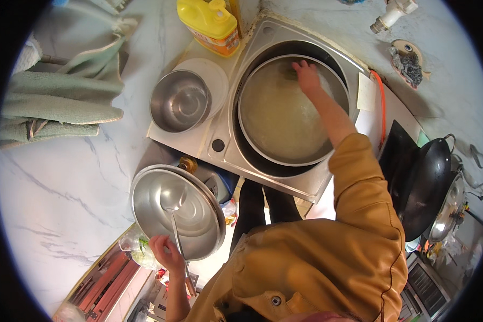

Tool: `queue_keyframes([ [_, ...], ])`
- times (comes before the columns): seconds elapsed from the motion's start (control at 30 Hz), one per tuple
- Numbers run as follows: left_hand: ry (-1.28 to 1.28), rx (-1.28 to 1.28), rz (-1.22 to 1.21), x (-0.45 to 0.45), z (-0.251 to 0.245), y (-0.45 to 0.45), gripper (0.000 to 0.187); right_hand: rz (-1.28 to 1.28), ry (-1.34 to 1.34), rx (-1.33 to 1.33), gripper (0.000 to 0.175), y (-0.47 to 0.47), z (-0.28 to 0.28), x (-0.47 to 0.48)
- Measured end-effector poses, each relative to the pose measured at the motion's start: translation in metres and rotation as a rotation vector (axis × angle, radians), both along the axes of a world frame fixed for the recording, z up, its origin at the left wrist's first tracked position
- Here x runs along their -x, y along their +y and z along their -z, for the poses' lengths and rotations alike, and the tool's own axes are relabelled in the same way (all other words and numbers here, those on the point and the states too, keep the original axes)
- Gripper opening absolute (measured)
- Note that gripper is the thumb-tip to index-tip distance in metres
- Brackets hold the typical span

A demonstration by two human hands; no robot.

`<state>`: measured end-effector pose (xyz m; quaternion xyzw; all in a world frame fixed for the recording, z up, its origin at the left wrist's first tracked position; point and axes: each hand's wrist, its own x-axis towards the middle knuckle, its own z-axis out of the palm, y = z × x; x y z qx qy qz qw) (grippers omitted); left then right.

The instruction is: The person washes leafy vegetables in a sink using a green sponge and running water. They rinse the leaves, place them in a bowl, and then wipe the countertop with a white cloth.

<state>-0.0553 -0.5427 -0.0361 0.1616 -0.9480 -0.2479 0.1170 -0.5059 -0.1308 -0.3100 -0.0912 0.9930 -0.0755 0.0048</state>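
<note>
A large round metal basin [290,120] with cloudy yellowish water sits in the stainless-steel sink [229,133]. My right hand [307,77] is over its far part, fingers spread; a dark patch shows beside the fingertips, and whether they touch it I cannot tell. My left hand [167,251], loosely curled, is at the near left rim of a stack of metal bowls [201,237]. A metal ladle [173,197] rests in the top bowl, its handle passing just right of that hand. Whether the left hand touches the rim is unclear.
On the counter left of the sink stand a smaller metal bowl [179,100], a white lid or plate [217,80] and a yellow jug [209,24]. Greenish towels [72,92] hang at the left. A black wok [426,189] and an orange hose [382,104] are at the right.
</note>
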Motion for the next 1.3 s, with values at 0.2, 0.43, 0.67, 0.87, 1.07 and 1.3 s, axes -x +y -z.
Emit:
queue_keyframes([
  [0.2, 0.084, -0.095, 0.171, 0.039, 0.004, 0.024, 0.018, -0.219, -0.427, -0.621, 0.038, 0.060, -0.038, -0.105],
  [0.43, 0.108, -0.260, 0.262, 0.073, -0.004, 0.051, 0.019, -0.515, -1.024, -0.122, 0.055, -0.005, -0.059, -0.184],
  [0.67, 0.099, -0.417, 0.193, 0.063, -0.003, 0.056, 0.019, 0.489, -1.427, 1.176, 0.048, -0.029, -0.084, -0.184],
  [0.87, 0.115, -0.562, 0.173, 0.062, 0.005, 0.071, 0.019, 0.715, -1.122, 1.882, 0.018, -0.018, -0.085, -0.169],
  [1.07, 0.171, -0.606, 0.321, 0.088, 0.007, 0.098, 0.018, 0.895, -1.009, 1.973, 0.032, 0.002, -0.088, -0.158],
  [1.3, 0.019, -0.872, 0.426, 0.141, 0.033, 0.147, 0.013, 0.738, -0.876, 1.720, 0.026, 0.026, -0.090, -0.155],
])
